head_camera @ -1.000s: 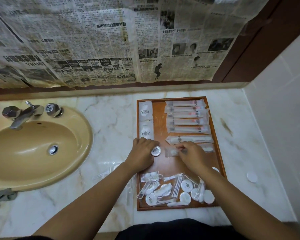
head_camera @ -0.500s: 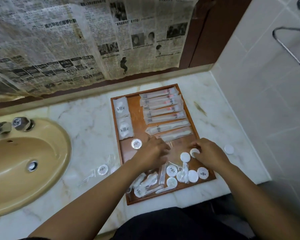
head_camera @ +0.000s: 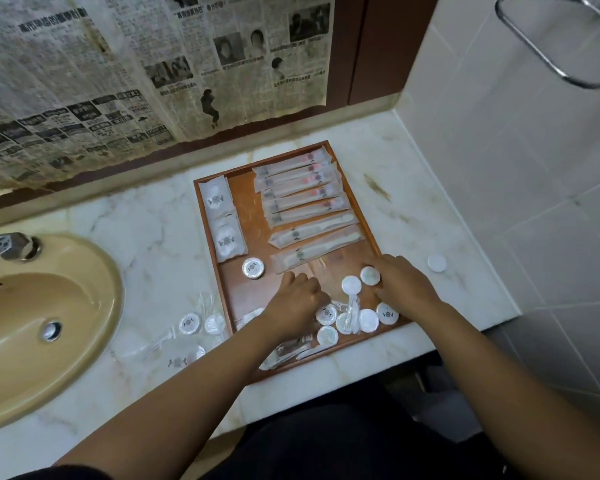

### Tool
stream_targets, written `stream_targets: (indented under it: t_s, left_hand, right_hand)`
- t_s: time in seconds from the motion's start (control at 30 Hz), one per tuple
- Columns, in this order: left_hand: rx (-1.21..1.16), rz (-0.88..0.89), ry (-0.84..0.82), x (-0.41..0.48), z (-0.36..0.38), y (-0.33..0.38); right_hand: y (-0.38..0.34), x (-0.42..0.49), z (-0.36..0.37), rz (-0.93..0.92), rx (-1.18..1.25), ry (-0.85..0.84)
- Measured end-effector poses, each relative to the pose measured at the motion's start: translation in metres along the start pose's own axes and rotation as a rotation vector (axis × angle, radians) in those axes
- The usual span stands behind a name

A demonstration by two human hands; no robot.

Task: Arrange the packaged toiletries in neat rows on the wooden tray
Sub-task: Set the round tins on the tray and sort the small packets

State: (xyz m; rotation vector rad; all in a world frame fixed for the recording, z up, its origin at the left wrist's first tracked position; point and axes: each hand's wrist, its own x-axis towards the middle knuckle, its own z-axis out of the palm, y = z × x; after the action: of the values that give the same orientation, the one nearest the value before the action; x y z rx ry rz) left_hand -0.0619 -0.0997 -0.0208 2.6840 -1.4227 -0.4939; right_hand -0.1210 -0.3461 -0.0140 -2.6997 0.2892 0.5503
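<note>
The wooden tray [head_camera: 243, 296] lies on the marble counter. Long packets [head_camera: 302, 190] lie in rows at its far right, with two square sachets [head_camera: 222, 220] at the far left and one round packet [head_camera: 253, 268] below them. A loose pile of round and thin packets [head_camera: 347, 322] fills the near end. My left hand [head_camera: 297, 303] is curled over the left of that pile, its fingertips hidden. My right hand [head_camera: 404, 284] pinches a round packet [head_camera: 370, 275] beside another round one [head_camera: 351, 285].
A tan sink [head_camera: 32, 306] with a tap handle [head_camera: 13, 245] lies to the left. Loose packets [head_camera: 189, 323] lie on the counter between sink and tray. One round packet [head_camera: 437, 263] lies right of the tray. A tiled wall [head_camera: 534, 168] with a metal rail [head_camera: 551, 46] rises on the right.
My right hand left the long packets and came to the round packets at the near right. My left hand let go of the round packet and moved down to the pile. The view swung right.
</note>
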Motion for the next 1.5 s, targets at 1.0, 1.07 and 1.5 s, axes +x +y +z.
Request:
stream_targets:
  t_s: [1.0, 1.07, 1.5]
  left_hand:
    - [-0.14, 0.068, 0.112, -0.005, -0.002, -0.008]
    - [-0.217, 0.025, 0.186, -0.015, -0.008, -0.014]
    - [-0.371, -0.694, 0.55, -0.146, -0.011, -0.081]
  right_hand:
    - [-0.014, -0.005, -0.019, -0.093, 0.049, 0.163]
    - [-0.03, -0.002, -0.023, -0.138, 0.1, 0.188]
    - [-0.191, 0.064, 0.017, -0.505, -0.224, 0.21]
